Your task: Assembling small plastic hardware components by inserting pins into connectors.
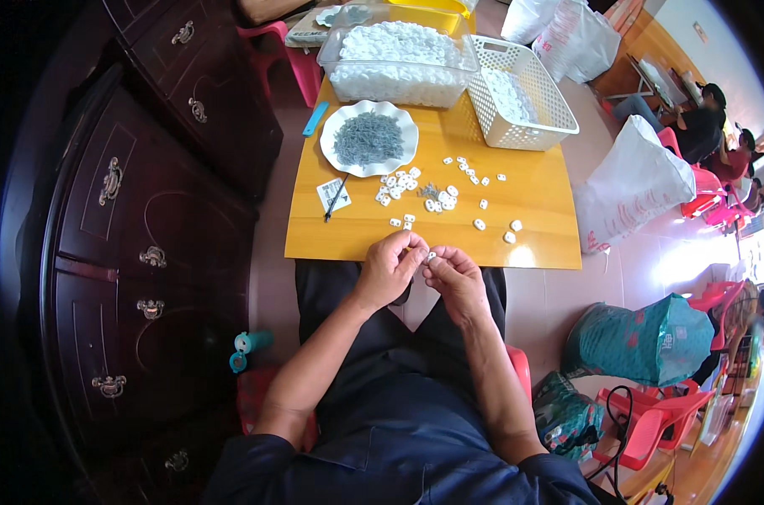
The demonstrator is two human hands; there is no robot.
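Just off the near edge of the wooden table, both hands meet over my lap. My right hand (459, 284) pinches a small white plastic piece (432, 256) with dark holes between thumb and forefinger. My left hand (389, 271) is closed right beside that piece, its fingertips pinched together; what they hold is too small to make out. Several similar white pieces (448, 192) lie scattered on the table beyond the hands. Among them is a little heap of grey parts (429, 191). A scalloped white plate (328, 155) heaped with thin grey parts (368, 139) stands further left.
A clear bin (399, 88) full of white pieces and a white perforated basket (525, 135) stand at the far side. On the table (533, 210) lie a blue tool (315, 119), a dark pen-like tool (335, 200) and a card (327, 192). Dark cabinets (138, 210) flank the left; sacks (639, 189) the right.
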